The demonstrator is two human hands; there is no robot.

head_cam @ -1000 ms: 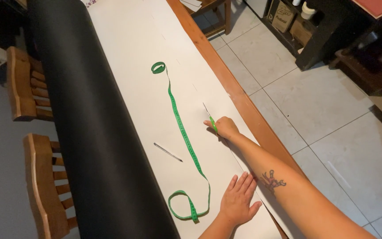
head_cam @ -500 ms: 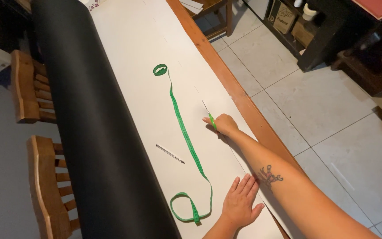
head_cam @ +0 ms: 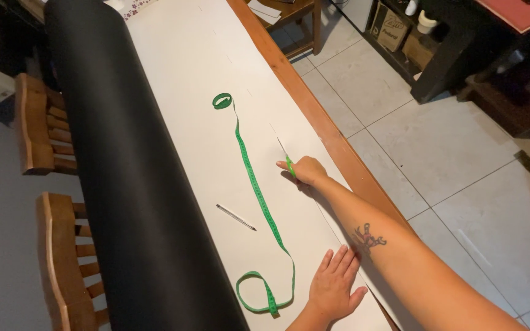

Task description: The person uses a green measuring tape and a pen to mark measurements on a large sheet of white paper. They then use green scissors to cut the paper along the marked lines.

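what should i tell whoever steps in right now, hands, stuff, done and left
Right hand: closed on green-handled scissors, blades pointing up the white sheet near its right edge.
Left hand: flat on the sheet, fingers spread, pressing it down, holding nothing.
Green tape measure: laid out along the sheet, one end coiled at the far end, one end looped beside the left hand.
Pen: loose on the sheet, left of the tape.
Black roll: lies along the sheet's left side.
Done: a cut seems to run along the right edge from beside the left hand up to the scissors.
Left: the sheet beyond the blades looks uncut.
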